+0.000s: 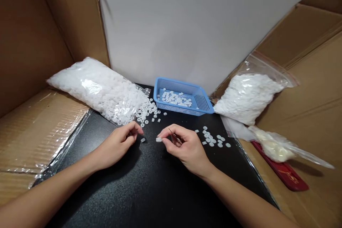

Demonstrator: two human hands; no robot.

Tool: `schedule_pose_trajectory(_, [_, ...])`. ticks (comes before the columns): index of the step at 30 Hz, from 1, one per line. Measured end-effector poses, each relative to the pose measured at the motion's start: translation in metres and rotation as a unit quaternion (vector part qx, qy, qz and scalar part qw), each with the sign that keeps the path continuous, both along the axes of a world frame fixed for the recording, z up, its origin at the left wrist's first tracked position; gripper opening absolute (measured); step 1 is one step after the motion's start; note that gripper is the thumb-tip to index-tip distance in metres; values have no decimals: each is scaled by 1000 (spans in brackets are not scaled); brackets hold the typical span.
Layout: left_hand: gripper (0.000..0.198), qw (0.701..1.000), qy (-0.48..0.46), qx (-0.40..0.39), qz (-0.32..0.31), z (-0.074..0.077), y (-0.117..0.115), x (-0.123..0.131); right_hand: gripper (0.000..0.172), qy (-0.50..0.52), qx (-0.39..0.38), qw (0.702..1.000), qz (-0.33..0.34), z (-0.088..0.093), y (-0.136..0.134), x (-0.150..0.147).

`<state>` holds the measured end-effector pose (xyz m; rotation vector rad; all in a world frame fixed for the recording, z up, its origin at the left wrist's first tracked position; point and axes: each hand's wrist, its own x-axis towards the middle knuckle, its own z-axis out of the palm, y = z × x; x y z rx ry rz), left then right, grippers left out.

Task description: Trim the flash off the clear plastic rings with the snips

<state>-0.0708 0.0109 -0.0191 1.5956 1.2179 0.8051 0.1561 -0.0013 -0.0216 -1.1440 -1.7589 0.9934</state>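
My right hand (185, 146) pinches a small white plastic ring (159, 139) between thumb and forefinger, just above the black table. A thin, dark metal tool (175, 136) also rests in that hand, poking up between the fingers; its kind is hard to make out. My left hand (120, 144) is loosely curled, thumb and forefinger apart. Just beyond its forefinger a small white grooved piece (143, 140) lies on the table. To the right of my right hand, several white pieces (210, 138) lie scattered.
At the left a large clear bag (98, 85) spills white rings (145, 112) onto the black table (112, 192). A blue basket (184, 108) at the back contains more pieces. On the right are another white-filled bag (248, 94), a smaller bag (275, 146) and a red object (292, 178). Cardboard walls flank the table.
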Motion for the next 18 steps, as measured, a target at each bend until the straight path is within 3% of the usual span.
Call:
schedule_pose_trajectory(3, [15,1000,-21,12,-19,-2,1,-1,11,-31,63,998,-6,4,-9,6])
schedule_pose_trajectory(7, [16,995,-97,-6,-35,-3,-1,1,11,-153,165,974,-36,-1,-11,25])
schedule_pose_trajectory(14, [25,957,-281,-67,-33,4,-20,16,7,-292,169,918,-207,-35,-1,116])
schedule_pose_trajectory(18, [29,941,-330,-61,-37,4,-22,18,10,-315,152,910,-222,-45,-3,144])
